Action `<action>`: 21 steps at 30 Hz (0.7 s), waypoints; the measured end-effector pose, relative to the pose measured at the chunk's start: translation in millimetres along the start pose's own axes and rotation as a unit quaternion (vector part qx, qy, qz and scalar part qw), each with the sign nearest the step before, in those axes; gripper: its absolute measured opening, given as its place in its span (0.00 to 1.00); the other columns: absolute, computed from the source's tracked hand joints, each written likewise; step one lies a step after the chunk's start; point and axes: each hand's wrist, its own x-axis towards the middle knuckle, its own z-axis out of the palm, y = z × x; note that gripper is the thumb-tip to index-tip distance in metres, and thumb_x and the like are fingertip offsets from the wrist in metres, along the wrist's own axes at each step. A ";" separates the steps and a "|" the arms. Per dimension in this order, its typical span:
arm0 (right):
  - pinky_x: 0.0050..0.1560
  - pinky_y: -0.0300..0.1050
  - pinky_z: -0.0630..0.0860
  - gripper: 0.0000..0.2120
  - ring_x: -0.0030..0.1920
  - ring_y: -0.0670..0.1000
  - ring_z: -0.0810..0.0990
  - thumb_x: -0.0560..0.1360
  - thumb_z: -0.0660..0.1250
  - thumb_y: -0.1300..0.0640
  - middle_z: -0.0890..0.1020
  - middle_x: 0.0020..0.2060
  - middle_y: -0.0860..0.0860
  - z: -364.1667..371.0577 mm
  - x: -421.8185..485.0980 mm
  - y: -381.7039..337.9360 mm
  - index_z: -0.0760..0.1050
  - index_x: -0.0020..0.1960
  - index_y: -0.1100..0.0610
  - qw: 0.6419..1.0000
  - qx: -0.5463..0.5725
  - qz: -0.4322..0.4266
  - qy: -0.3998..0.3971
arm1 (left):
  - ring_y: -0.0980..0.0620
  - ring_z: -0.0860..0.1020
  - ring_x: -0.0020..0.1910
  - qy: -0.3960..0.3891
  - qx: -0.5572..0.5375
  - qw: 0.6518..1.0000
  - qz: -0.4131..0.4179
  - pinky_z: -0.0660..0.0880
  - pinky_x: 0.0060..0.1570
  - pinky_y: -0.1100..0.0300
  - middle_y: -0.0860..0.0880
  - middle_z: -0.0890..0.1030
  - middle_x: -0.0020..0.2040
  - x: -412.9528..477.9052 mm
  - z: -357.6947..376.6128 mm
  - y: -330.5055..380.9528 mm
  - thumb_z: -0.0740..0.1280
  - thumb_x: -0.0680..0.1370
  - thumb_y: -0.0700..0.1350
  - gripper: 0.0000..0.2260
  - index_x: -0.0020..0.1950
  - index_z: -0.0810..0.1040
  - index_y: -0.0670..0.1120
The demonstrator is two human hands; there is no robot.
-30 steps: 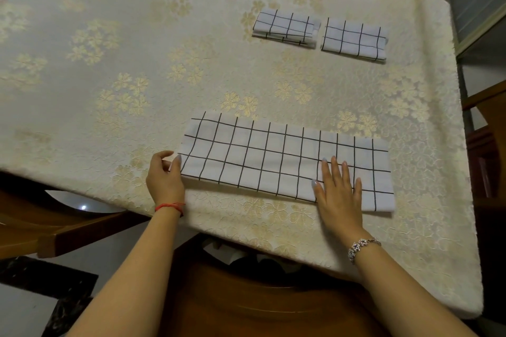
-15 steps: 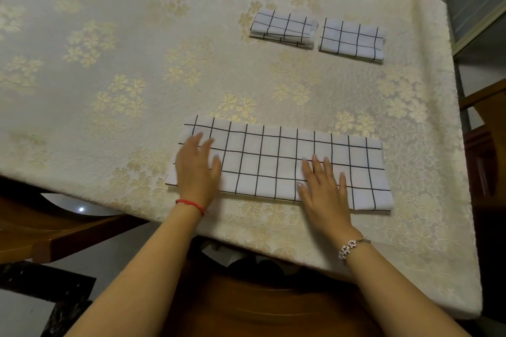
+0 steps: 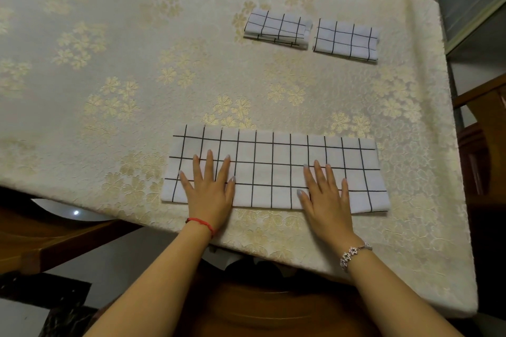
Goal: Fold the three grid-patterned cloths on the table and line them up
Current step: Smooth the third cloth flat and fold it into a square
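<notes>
Both your hands were flat, fingers spread: left hand (image 3: 209,189) pressed the strip's (image 3: 273,169) near-left part, right hand (image 3: 325,194) its near-right. Strip lay along the table's (image 3: 109,63) near edge, only partly folded. Far right, left folded cloth (image 3: 276,27) and right folded cloth (image 3: 346,39) sat side by side, apart. Two of three looked done; the strip likely needed more folds, then lining up with them.

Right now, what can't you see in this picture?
Head view, the only one:
Parts of the long cloth, under the left hand and right hand.
Its layer count, seen from above.
The left side of the table, cut by the picture edge.
</notes>
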 end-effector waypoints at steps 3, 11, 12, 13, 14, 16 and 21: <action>0.72 0.55 0.32 0.30 0.73 0.47 0.31 0.72 0.30 0.36 0.35 0.73 0.44 0.4 -2.4 5.1 0.32 0.72 0.44 1.000 -0.011 0.014 0.005 | 0.37 0.50 0.75 0.009 -0.001 1.000 0.005 0.46 0.66 0.31 0.44 0.56 0.76 -1.5 3.0 -3.0 0.42 0.77 0.60 0.26 0.75 0.57 0.55; 0.71 0.56 0.31 0.31 0.73 0.49 0.30 0.71 0.30 0.35 0.34 0.73 0.43 -1.2 -2.3 12.2 0.32 0.71 0.43 0.999 -0.016 0.042 0.006 | 0.40 0.44 0.76 0.011 0.006 1.000 -0.003 0.40 0.68 0.33 0.47 0.50 0.78 -2.1 2.7 -3.9 0.38 0.75 0.61 0.28 0.75 0.52 0.58; 0.71 0.56 0.31 0.31 0.73 0.49 0.30 0.71 0.30 0.35 0.33 0.72 0.43 -1.5 -1.4 13.2 0.31 0.71 0.43 0.999 -0.016 0.047 0.006 | 0.40 0.43 0.76 0.010 0.007 1.000 -0.004 0.40 0.68 0.34 0.47 0.49 0.78 -1.7 2.0 -3.7 0.37 0.75 0.61 0.29 0.75 0.51 0.58; 0.71 0.55 0.31 0.31 0.73 0.49 0.30 0.71 0.29 0.35 0.33 0.72 0.43 -1.7 -1.0 14.9 0.31 0.71 0.43 0.999 -0.013 0.051 0.008 | 0.41 0.42 0.76 0.005 0.010 1.000 -0.005 0.39 0.68 0.35 0.48 0.48 0.78 -1.2 1.6 -3.6 0.35 0.74 0.62 0.29 0.75 0.49 0.59; 0.71 0.55 0.31 0.31 0.73 0.48 0.30 0.71 0.29 0.35 0.33 0.72 0.43 -2.4 -1.0 16.9 0.31 0.71 0.43 0.998 -0.009 0.053 0.010 | 0.41 0.41 0.76 0.001 0.013 1.000 -0.006 0.38 0.68 0.35 0.48 0.46 0.78 -0.8 1.4 -3.4 0.34 0.73 0.62 0.30 0.75 0.48 0.59; 0.71 0.53 0.31 0.31 0.73 0.48 0.31 0.71 0.29 0.35 0.34 0.73 0.43 -3.6 -1.1 22.8 0.32 0.72 0.43 0.998 0.001 0.059 0.014 | 0.42 0.40 0.76 0.000 0.017 1.000 -0.006 0.38 0.68 0.35 0.48 0.45 0.78 -0.1 0.7 -2.9 0.33 0.73 0.62 0.30 0.75 0.46 0.59; 0.72 0.52 0.32 0.31 0.73 0.48 0.32 0.73 0.31 0.35 0.35 0.73 0.44 -6.8 -0.9 43.8 0.33 0.73 0.45 0.995 0.003 0.097 0.024 | 0.41 0.40 0.76 0.001 0.020 1.000 -0.005 0.37 0.68 0.35 0.48 0.45 0.78 0.7 2.7 -3.5 0.34 0.73 0.62 0.29 0.74 0.43 0.59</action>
